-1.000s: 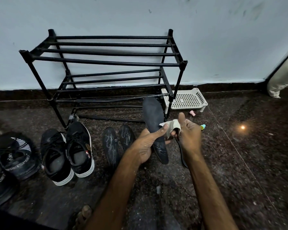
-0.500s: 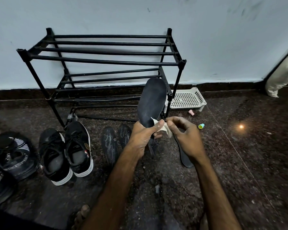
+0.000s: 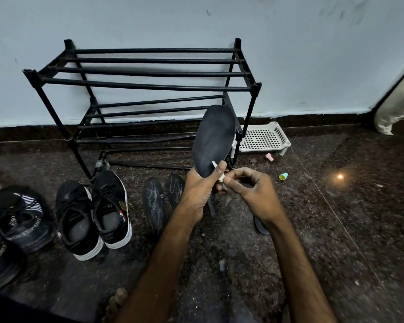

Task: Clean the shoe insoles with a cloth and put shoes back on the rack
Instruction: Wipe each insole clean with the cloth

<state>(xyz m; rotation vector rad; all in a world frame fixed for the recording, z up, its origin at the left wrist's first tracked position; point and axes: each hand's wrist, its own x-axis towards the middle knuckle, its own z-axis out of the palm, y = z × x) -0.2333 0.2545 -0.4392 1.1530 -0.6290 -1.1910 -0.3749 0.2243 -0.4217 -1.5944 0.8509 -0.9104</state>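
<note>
My left hand point(image 3: 200, 194) grips a dark insole point(image 3: 214, 141) near its heel and holds it upright in front of the black metal shoe rack point(image 3: 149, 87). My right hand point(image 3: 252, 194) pinches a small pale cloth point(image 3: 221, 180) at the insole's lower edge; the fingers hide most of the cloth. Two more dark insoles point(image 3: 155, 203) lie flat on the floor left of my left hand. Another insole point(image 3: 261, 227) lies partly hidden under my right wrist. A pair of black sneakers with white soles point(image 3: 93, 215) stands left of them.
More black shoes point(image 3: 14, 227) sit at the far left edge. A white perforated plastic tray point(image 3: 262, 137) stands right of the rack against the wall. A small pink item point(image 3: 269, 157) and a green-yellow cap point(image 3: 283, 176) lie on the dark stone floor. My toes point(image 3: 117, 301) show at the bottom.
The insole has swung up from lying slanted to standing upright. The cloth, spread in my right hand before, is now bunched between the fingertips at the insole's lower end.
</note>
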